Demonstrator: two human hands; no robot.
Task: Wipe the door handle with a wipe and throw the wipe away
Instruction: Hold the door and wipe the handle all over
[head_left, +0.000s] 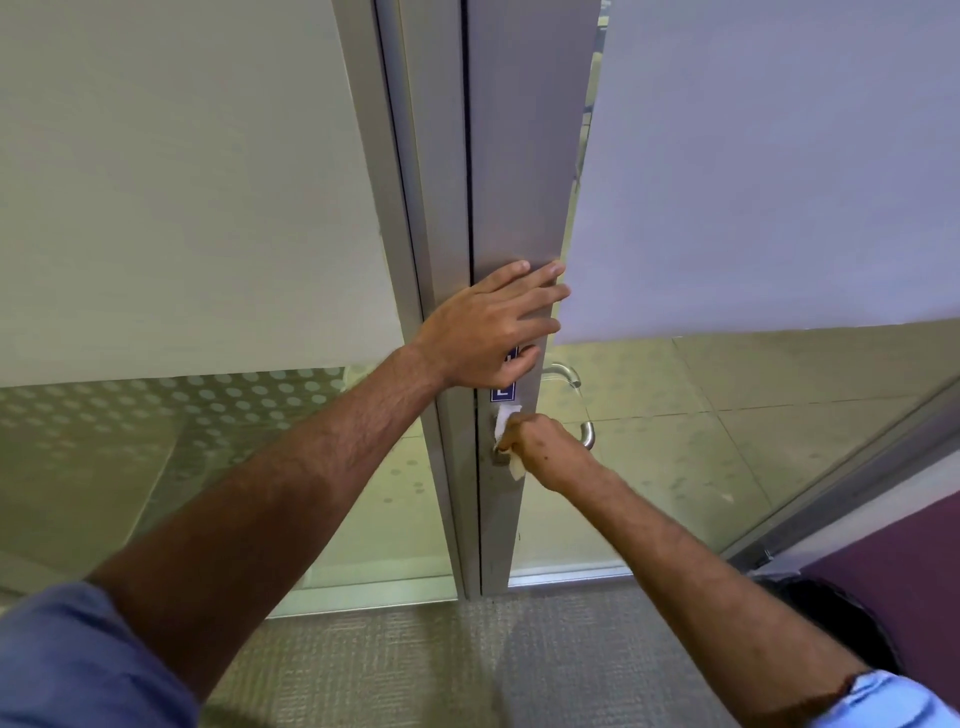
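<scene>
Blue sleeves (78, 660) frame the bottom corners, bare forearms reaching forward from them. At the door's edge, the wipe (503, 423) is bunched in the right hand (540, 447), whose fingers are clenched around it, pressing it against the metal fitting of the door handle (582, 405); white ends stick out above and below the fist. Just above, the left hand (493, 332) lies flat with fingers spread and released on the grey door stile (524, 156), partly covering a blue sticker (503, 392). Frosted glass panels (182, 182) flank the stile.

White wipe (505, 422) bunched against curved metal door handle (581, 410)
</scene>
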